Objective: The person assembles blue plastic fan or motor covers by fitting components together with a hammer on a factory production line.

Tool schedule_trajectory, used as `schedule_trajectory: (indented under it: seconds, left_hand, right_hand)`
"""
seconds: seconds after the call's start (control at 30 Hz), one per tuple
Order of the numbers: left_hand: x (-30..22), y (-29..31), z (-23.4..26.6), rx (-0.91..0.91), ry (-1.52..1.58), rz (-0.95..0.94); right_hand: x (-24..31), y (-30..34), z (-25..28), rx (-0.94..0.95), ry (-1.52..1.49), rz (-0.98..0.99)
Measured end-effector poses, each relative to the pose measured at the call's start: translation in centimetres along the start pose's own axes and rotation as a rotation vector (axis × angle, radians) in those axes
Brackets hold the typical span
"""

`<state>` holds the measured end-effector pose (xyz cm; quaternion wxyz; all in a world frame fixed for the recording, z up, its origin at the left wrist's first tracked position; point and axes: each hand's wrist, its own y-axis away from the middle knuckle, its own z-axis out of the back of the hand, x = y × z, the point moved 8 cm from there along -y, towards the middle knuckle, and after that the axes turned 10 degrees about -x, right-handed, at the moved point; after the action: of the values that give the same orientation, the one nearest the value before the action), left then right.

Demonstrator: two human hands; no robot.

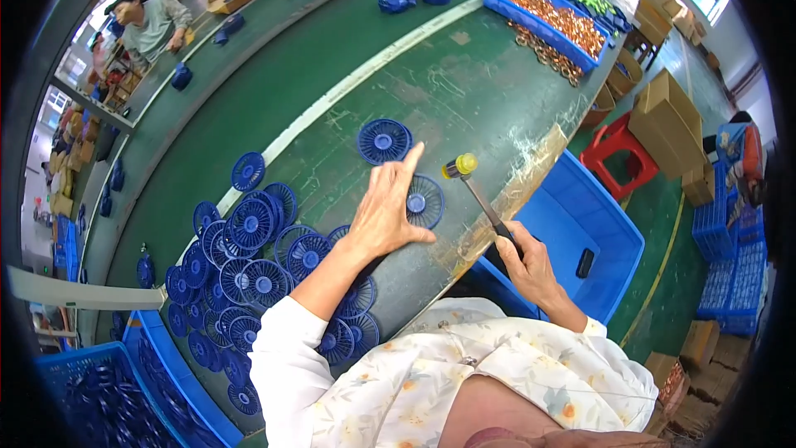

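Observation:
My right hand (532,265) grips the dark handle of a small hammer (482,202) with a yellow, round-faced head. The hammer head is over the worktable (473,99). My left hand (385,211) is open, its thumb and fingers spread. Beside its fingertips lies a round blue fan grille (384,142). A second fan grille (425,202) is between its thumb and index finger, partly hidden by the hand; I cannot tell whether they touch. A large heap of blue fan grilles (249,274) covers the table by my left forearm.
A blue tray of copper-coloured rings (543,17) stands at the far right of the table, loose rings beside it. Right of the table edge is a blue bin (609,282) with a small black piece inside. A blue crate (104,398) of dark parts stands lower left. A person (153,25) sits across.

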<state>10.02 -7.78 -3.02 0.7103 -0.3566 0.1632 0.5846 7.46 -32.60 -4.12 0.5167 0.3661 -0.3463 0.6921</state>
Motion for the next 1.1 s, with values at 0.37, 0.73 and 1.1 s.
schedule_trajectory:
  seconds: [0.37, 0.73, 1.1]
  left_hand:
    - [2.6, 1.2, -1.5, -0.013, 0.056, 0.097]
    - [1.6, 1.2, -0.2, -0.032, 0.066, 0.110]
    - [5.6, -3.1, 5.1, -0.255, -0.221, 0.099]
  right_hand:
    - [4.0, 0.6, -1.3, 0.079, -0.046, 0.155]
    - [1.9, 0.0, -1.4, 0.103, 0.011, 0.068]
    - [-1.9, 0.0, -1.6, 0.040, -0.140, -0.144]
